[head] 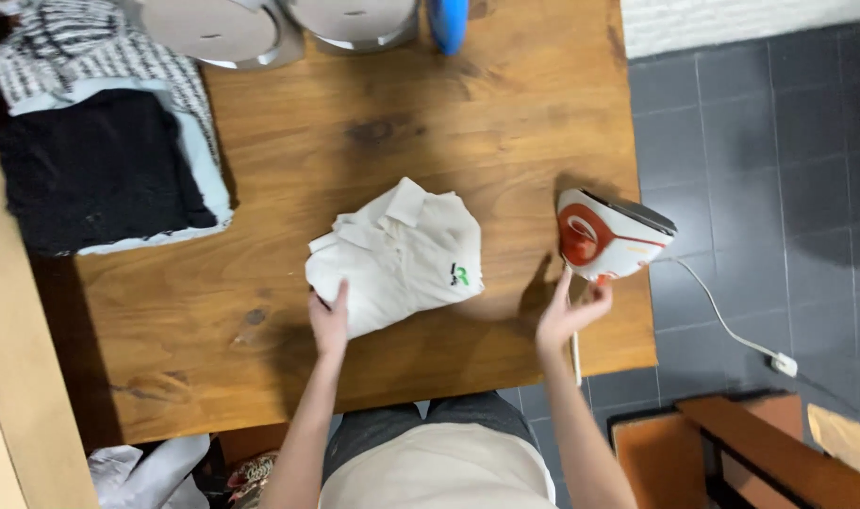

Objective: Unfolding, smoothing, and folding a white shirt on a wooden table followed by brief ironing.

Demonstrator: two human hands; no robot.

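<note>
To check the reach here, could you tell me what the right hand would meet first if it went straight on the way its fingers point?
The right hand points up and slightly right, at the iron standing on the table. It would likely meet the iron's lower end first.

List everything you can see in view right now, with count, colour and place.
folded shirt: 1, white with a collar, middle of the table
iron: 1, white and orange, standing at the table's right edge
cord: 1, white, running from the iron across the floor
clothes pile: 1, black piece on light blue and striped ones, table's left end
round metal lids: 2, grey, far edge
blue object: 1, far edge
table: 1, brown wood
floor: grey tiles, right
left hand: on the shirt's near edge
right hand: beside the iron's base
</note>
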